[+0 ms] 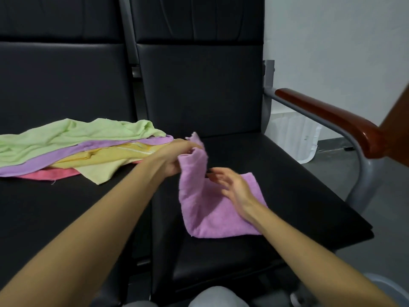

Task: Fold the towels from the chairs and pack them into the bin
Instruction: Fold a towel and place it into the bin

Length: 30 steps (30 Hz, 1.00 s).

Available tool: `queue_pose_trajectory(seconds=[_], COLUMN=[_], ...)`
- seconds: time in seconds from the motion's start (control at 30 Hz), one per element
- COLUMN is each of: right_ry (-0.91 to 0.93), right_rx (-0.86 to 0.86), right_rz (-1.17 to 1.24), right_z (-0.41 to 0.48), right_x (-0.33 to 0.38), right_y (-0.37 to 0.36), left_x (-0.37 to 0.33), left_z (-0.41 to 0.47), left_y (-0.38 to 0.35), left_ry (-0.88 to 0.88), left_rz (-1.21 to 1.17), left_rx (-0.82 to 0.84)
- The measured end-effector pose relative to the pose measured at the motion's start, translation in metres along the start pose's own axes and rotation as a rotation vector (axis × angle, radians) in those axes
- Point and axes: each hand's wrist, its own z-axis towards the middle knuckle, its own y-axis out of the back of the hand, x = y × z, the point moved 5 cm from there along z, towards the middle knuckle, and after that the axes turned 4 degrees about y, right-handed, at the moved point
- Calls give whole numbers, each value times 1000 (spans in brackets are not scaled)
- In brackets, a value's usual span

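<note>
A pink-purple towel (212,211) lies partly folded on the seat of the right black chair (276,173). My left hand (174,158) grips its far corner and holds it lifted above the seat. My right hand (232,185) hovers over the towel's middle with fingers spread and relaxed, holding nothing. On the left chair's seat (55,207) lies a loose pile of towels: a light green one (73,136) on top, then a purple one (55,158), yellow ones (104,165) and a pink-red one (53,173) underneath.
A white bin (294,138) stands on the floor behind the right chair, under its wooden armrest (332,116) on a grey metal frame. The black chair backs rise behind both seats. My knees (217,298) show at the bottom edge.
</note>
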Motion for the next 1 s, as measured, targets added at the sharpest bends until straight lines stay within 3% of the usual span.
queue_pose_trajectory(seconds=[0.07, 0.1, 0.23, 0.33, 0.43, 0.57, 0.73, 0.8, 0.9, 1.0], right_ry=[83, 64, -171, -184, -126, 38, -26, -10, 12, -115], right_rx=[-323, -385, -432, -405, -366, -460, -460, -470, -528, -503], right_rz=[-131, -166, -385, -649, -972, -1188, -1608, -1684, -1632, -1415], right_z=[-7, -11, -25, -27, -20, -19, -33, -36, -43, -49], right_x=[24, 30, 27, 29, 37, 49, 21, 18, 23, 20], right_y=[50, 67, 109, 103, 89, 79, 80, 80, 82, 88], left_x=[5, 12, 48, 54, 52, 57, 101, 104, 98, 105], left_z=[-4, -2, 8, 15, 25, 28, 24, 23, 14, -1], left_y=[-44, -66, -115, -108, -78, -63, -79, -75, -53, -41], left_ry=[9, 28, 148, 112, -30, -277, -430, -463, -344, -119], left_rz=[-18, -4, -70, -185, -60, 348, 1097, 1181, 1150, 965], left_rx=[133, 218, 392, 268, 63, -80, -31, -92, -336, -305])
